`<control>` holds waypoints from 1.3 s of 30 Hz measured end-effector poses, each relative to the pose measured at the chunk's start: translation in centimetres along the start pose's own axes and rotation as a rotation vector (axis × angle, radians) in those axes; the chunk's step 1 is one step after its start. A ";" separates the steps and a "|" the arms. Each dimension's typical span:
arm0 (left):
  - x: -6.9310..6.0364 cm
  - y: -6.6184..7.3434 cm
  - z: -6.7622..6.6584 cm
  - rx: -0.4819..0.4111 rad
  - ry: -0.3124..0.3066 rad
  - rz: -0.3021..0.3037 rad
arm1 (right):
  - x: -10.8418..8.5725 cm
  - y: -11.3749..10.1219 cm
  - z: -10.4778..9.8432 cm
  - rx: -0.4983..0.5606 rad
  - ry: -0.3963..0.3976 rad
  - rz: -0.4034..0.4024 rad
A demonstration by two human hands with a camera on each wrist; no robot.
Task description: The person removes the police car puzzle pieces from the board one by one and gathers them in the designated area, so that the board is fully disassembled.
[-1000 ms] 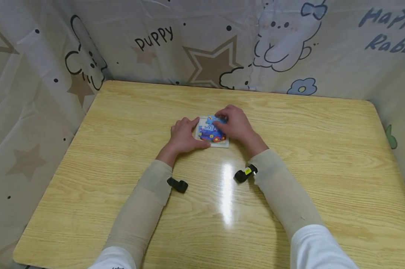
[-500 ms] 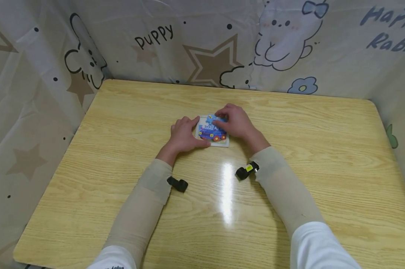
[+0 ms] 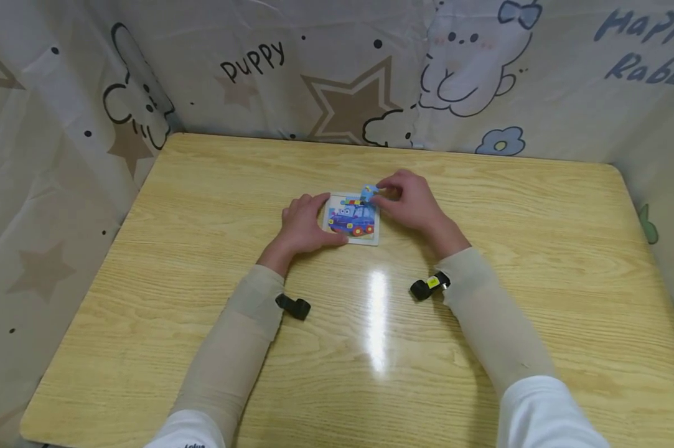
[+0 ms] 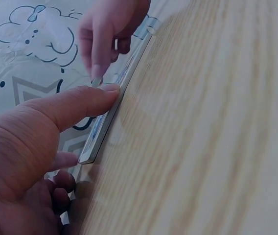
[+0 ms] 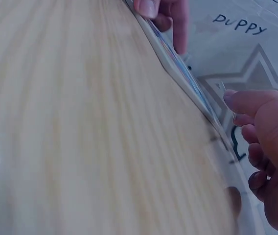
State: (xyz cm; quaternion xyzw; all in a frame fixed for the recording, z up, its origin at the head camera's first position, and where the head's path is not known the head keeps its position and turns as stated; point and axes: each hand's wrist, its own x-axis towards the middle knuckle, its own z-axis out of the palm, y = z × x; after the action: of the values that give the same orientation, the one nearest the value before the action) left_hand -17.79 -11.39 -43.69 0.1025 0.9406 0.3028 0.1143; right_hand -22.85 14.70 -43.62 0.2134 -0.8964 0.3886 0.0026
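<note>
A small square jigsaw puzzle board (image 3: pixel 365 242) with a white rim lies flat on the table, its picture a blue cartoon car with red wheels. My left hand (image 3: pixel 303 225) holds it at the left side, thumb on the near edge and index finger at the far left corner. In the left wrist view, the thumb (image 4: pixel 92 103) presses on the board's edge. Between thumb and fingertips my right hand (image 3: pixel 412 199) pinches a light blue puzzle piece (image 3: pixel 369 191) over the board's far right corner. The right wrist view shows that piece (image 5: pixel 222 87) edge-on, raised above the board.
The wood-grain table (image 3: pixel 258 373) extends on all sides of the board. Behind it hangs a printed curtain (image 3: pixel 202 68) with cartoon animals and stars. Small black cameras (image 3: pixel 294 307) are strapped to both wrists.
My right hand has moved right and slightly up with the puzzle piece, uncovering the car's roof and the board's upper part. My left hand stays on the board.
</note>
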 end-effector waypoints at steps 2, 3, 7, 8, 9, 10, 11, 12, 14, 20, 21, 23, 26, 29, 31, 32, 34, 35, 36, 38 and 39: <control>-0.1 0.0 -0.1 -0.002 -0.002 0.002 | -0.4 0.4 -0.5 0.001 0.006 0.010; -0.1 0.0 -0.1 -0.002 -0.003 0.004 | -0.6 0.6 -0.7 -0.002 0.009 0.015; -0.2 0.0 -0.1 0.005 -0.018 0.012 | -1.4 1.5 -1.6 -0.018 0.020 0.030; -0.2 0.0 -0.1 0.009 -0.022 0.013 | -1.5 1.8 -1.7 -0.023 0.023 0.032; -0.2 0.0 -0.1 0.012 -0.025 0.015 | -1.7 2.0 -1.9 -0.028 0.024 0.037; -0.2 0.0 -0.1 0.013 -0.027 0.015 | -1.8 2.2 -2.1 -0.032 0.027 0.041; -0.2 0.0 -0.1 0.013 -0.028 0.016 | -2.0 2.4 -2.3 -0.037 0.028 0.046; -0.2 0.0 -0.1 0.012 -0.028 0.016 | -2.2 2.6 -2.4 -0.042 0.028 0.051; -0.2 0.1 -0.1 0.011 -0.029 0.015 | -2.5 2.9 -2.7 -0.053 0.030 0.059; -0.2 0.0 -0.2 0.011 -0.026 0.018 | -3.2 3.7 -3.5 -0.074 0.037 0.071; -0.2 0.0 -0.2 0.013 -0.025 0.019 | -3.3 3.8 -3.7 -0.077 0.037 0.071; -0.2 0.0 -0.1 0.016 -0.024 0.021 | -3.5 3.8 -3.9 -0.080 0.036 0.072; -0.1 -0.1 -0.1 0.019 -0.024 0.023 | -3.7 3.9 -4.1 -0.080 0.042 0.063; -0.1 0.0 -0.2 0.018 -0.022 0.021 | -3.9 4.1 -4.2 -0.080 0.050 0.048; -0.2 0.0 -0.2 0.015 -0.022 0.019 | -3.9 4.2 -4.2 -0.081 0.052 0.043; -0.2 0.0 -0.2 0.015 -0.022 0.019 | -3.9 4.3 -4.3 -0.083 0.049 0.042; -0.2 0.0 -0.2 0.014 -0.022 0.019 | -4.0 4.4 -4.3 -0.080 0.045 0.045; -0.2 0.0 -0.2 0.013 -0.024 0.018 | -4.0 4.5 -4.3 -0.077 0.042 0.048; -0.2 0.0 -0.2 0.012 -0.025 0.018 | -4.0 4.5 -4.3 -0.076 0.039 0.049; -0.2 0.0 -0.2 0.009 -0.025 0.019 | -4.1 4.5 -4.4 -0.070 0.035 0.048; -0.2 0.0 -0.2 0.008 -0.024 0.019 | -4.1 4.5 -4.3 -0.065 0.036 0.047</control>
State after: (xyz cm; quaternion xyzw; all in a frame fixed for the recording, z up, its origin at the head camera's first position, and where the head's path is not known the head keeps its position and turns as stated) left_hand -17.65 -11.53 -43.51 0.1157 0.9392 0.2991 0.1225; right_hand -21.53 22.03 -44.42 0.1852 -0.9130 0.3631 0.0164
